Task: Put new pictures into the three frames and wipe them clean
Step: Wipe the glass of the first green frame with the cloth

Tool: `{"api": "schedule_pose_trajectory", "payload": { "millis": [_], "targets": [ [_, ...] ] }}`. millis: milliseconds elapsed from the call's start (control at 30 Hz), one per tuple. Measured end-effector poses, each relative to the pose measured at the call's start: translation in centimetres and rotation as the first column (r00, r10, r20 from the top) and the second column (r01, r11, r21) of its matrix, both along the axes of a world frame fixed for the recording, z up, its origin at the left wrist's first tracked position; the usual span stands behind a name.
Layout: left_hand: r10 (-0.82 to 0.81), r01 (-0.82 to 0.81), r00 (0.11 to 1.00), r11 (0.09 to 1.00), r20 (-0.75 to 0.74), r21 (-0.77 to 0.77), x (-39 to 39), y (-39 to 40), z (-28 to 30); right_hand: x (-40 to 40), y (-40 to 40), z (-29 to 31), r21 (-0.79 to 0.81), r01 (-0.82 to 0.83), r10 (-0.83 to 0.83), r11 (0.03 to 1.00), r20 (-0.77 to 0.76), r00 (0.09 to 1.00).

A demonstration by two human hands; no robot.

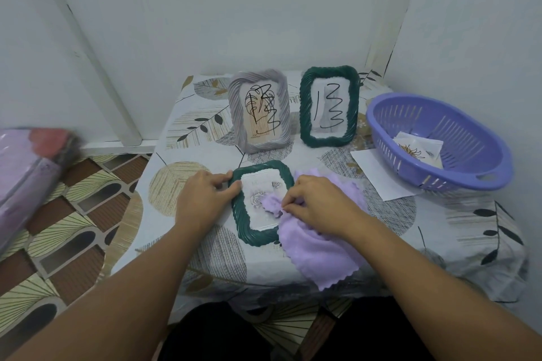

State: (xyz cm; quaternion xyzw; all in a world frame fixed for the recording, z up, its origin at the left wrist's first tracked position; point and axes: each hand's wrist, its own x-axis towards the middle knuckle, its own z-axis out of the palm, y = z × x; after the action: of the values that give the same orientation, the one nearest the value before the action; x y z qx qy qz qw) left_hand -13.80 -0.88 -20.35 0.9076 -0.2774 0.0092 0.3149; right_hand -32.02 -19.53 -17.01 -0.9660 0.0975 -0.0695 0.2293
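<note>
A: How is the grip on each side?

B: The right hand has its fingers curled and pinching a lilac cloth, bunched over the lower right part of a green frame lying flat. The left hand rests at that frame's left edge, thumb curled over the rim and fingers against the outside, a narrow grip holding it down.

A: And the frame itself?

B: Face up on the counter, near the front edge, between the two hands. A pale picture with grey roses shows behind its glass. The cloth spreads from the glass off to the right and hangs just over the counter's front edge.

A: Further back?

B: Two frames stand upright, leaning slightly: a grey frame on the left and a second green frame just beside it on the right. Both have black scribbles across the glass.

A: To the right?

B: A purple basket holding printed cards, one with a flower drawing. It sits partly on a white sheet of paper
</note>
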Motion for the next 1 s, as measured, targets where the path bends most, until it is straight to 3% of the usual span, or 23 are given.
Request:
{"api": "schedule_pose_trajectory", "payload": {
  "millis": [100,267,333,500,700,833,1000],
  "targets": [
    [0.000,0.000,1.000,1.000,-0.002,-0.003,0.1,0.0,-0.1,0.3,-0.7,0.1,0.022,0.023,-0.024,0.999,0.022,0.999],
    [-0.007,0.007,1.000,1.000,-0.011,-0.019,0.3,0.0,-0.3,-0.6,-2.9,-0.4,0.379,0.252,-0.315,0.890,0.113,0.942],
    [-0.003,0.002,1.000,1.000,-0.008,-0.012,0.3,0.0,-0.3,-1.3,-3.4,-0.4,0.486,0.254,-0.346,0.836,0.110,0.932],
    [-0.005,0.005,1.000,1.000,-0.019,-0.022,0.4,0.0,-0.4,-1.4,-3.4,-0.2,0.579,0.182,-0.309,0.794,0.127,0.943],
    [-0.002,0.002,1.000,1.000,-0.013,-0.023,0.3,0.0,-0.3,-0.5,-2.2,-0.3,0.455,0.156,-0.228,0.877,0.108,0.968],
    [0.001,-0.001,1.000,1.000,-0.012,-0.013,0.2,-0.1,-0.1,1.4,-1.0,-0.7,0.211,0.166,-0.191,0.963,0.104,0.976],
    [0.006,-0.006,1.000,1.000,-0.005,-0.004,0.1,-0.1,-0.1,3.5,0.1,-0.8,0.032,0.237,-0.239,0.971,0.115,0.964]
  ]
}}
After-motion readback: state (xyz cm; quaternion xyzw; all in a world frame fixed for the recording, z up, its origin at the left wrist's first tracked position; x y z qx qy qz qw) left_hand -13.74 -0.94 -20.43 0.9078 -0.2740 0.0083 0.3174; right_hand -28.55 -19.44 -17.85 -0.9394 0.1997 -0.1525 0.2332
